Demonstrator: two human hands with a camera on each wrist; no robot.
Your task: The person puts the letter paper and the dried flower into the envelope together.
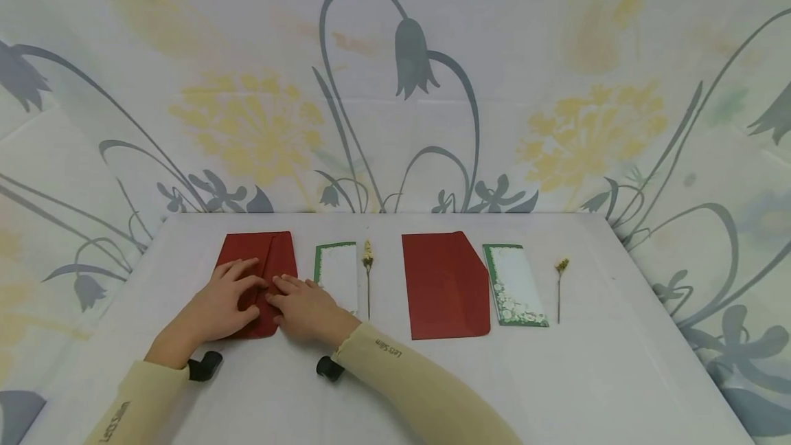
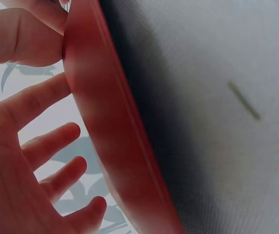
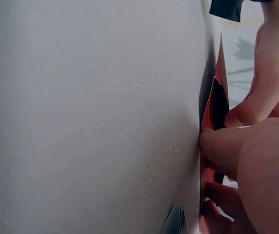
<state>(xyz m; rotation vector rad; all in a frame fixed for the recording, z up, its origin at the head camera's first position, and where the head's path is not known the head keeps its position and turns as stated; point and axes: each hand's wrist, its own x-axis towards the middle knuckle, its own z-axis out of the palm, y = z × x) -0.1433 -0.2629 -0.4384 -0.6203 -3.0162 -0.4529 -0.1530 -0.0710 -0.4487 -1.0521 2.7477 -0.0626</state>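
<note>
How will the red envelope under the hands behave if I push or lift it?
That red envelope is probably light and bendy, since its edges look thin. It may gape wider, given the dark gap between its layers in the right wrist view. Pushed, it could slide rather than tip, as it lies low on the white tabletop.

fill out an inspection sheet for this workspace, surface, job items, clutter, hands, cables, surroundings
Surface: white tabletop
Job's things: left red envelope, lying flap side up
Clutter: nothing untidy; left card, left flower sprig, right red envelope, right card and right flower sprig lie in a row to the right
Left hand: touching the left red envelope
Right hand: touching it too; whether pinching is unclear
Cables: nothing seen
Surroundings: floral backdrop behind the tabletop
</note>
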